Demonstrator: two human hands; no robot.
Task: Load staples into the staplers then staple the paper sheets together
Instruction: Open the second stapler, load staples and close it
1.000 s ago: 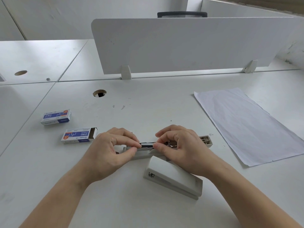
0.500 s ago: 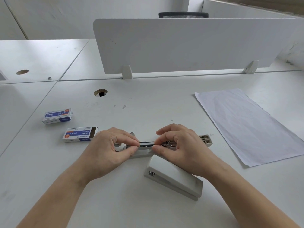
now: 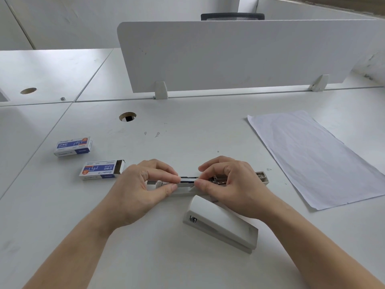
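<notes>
A white stapler lies swung open across the desk [image 3: 187,130], its staple channel [image 3: 188,181] showing between my hands and its far end [image 3: 263,177] poking out to the right. My left hand [image 3: 143,188] pinches the channel's left part with thumb and forefinger. My right hand [image 3: 231,186] pinches its right part, over the metal spring parts. A second white stapler [image 3: 220,224] lies closed just in front of them. An open staple box [image 3: 100,170] sits left of my left hand. The paper sheets [image 3: 316,157] lie at the right.
A closed staple box [image 3: 73,146] lies further left. A round cable hole [image 3: 127,117] is behind the hands. A white divider panel [image 3: 239,55] stands along the desk's back edge, with a chair back [image 3: 232,16] beyond it.
Both hands stay pinched on the open stapler's channel; the fingertips have shifted only slightly along it. The view has drifted a little.
</notes>
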